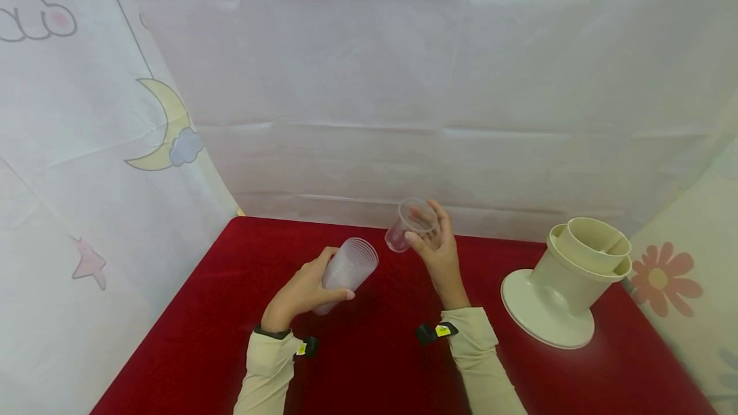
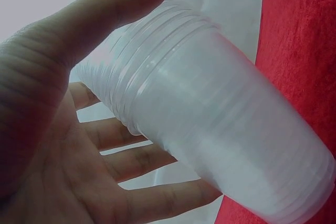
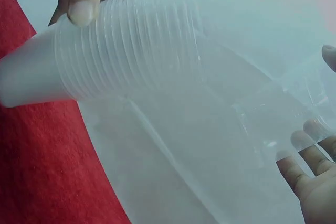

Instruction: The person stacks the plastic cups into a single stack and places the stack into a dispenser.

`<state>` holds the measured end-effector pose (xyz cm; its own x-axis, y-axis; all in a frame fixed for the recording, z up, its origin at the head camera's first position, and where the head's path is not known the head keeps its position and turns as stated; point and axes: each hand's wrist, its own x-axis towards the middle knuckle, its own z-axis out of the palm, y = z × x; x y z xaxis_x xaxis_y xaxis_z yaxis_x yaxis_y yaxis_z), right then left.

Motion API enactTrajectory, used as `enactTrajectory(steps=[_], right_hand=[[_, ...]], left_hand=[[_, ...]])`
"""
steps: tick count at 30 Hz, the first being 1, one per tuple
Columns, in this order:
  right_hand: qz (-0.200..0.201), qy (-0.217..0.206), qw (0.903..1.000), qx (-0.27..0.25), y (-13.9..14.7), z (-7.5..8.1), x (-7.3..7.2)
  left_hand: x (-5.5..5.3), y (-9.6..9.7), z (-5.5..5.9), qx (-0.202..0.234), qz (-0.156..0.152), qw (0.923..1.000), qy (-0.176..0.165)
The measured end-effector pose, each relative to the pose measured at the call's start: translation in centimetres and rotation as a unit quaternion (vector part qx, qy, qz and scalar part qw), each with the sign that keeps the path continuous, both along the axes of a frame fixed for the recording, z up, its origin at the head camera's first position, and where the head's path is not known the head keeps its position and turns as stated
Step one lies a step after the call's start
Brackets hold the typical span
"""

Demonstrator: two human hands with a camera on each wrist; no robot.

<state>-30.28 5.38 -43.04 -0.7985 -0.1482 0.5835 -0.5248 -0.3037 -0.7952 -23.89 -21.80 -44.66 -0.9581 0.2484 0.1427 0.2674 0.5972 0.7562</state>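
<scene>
My left hand (image 1: 302,290) grips a stack of clear plastic cups (image 1: 350,268), tilted with the open rims up and toward the right. Seen from the left wrist, the thumb lies across the ribbed rims of the cup stack (image 2: 210,108), with the fingers behind it. To the right, my right hand (image 1: 438,252) holds one clear plastic cup (image 1: 410,226) between thumb and fingers, apart from the stack. The right wrist view shows this single cup (image 3: 278,121) at the right, fingertips visible through its wall, and the stack (image 3: 126,45) at upper left.
A cream plastic holder (image 1: 567,280) with a round base and tube-like openings stands on the right of the red-covered table (image 1: 190,332). Pale printed cloth (image 1: 369,82) hangs behind and at both sides, close to the table's edges.
</scene>
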Motion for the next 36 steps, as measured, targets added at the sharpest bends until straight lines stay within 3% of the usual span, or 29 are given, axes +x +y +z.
enactTrajectory(steps=[18, 36], right_hand=[[0.057, 0.03, 0.9979, -0.01, -1.1, 1.3, 1.6], [0.091, 0.048, 0.9947, 0.0, -2.9, 0.7, 2.2]], left_hand=[[0.1, 0.0, 0.1, -0.002, 0.003, 1.0, -0.002], [0.0, 0.2, 0.2, 0.0, 0.001, 1.0, -0.001]])
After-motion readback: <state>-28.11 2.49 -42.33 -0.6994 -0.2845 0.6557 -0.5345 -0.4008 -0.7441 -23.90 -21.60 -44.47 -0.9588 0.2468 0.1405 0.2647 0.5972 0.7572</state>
